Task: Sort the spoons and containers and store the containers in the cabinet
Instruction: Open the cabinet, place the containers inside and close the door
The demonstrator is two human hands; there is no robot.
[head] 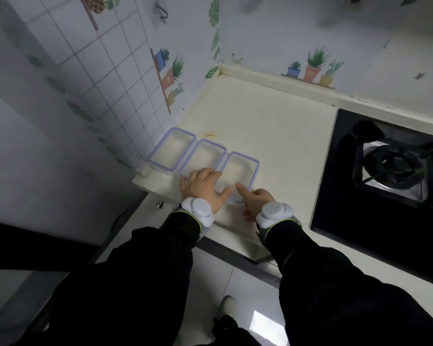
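Observation:
Three clear rectangular containers with purple rims stand in a row on the cream countertop (273, 136). The left container (171, 148) sits against the tiled wall, the middle container (206, 154) beside it, the right container (240, 168) nearest the counter's centre. My left hand (203, 187) lies over the near ends of the middle and right containers, fingers spread, thumb at the right container's near rim. My right hand (255, 199) touches that same rim with its index finger. No spoons are in view.
A black gas stove (390, 176) with a burner fills the right side of the counter. A tiled wall (105, 78) rises on the left and a wall with plant stickers (310, 41) at the back. The counter's front edge lies just below my wrists.

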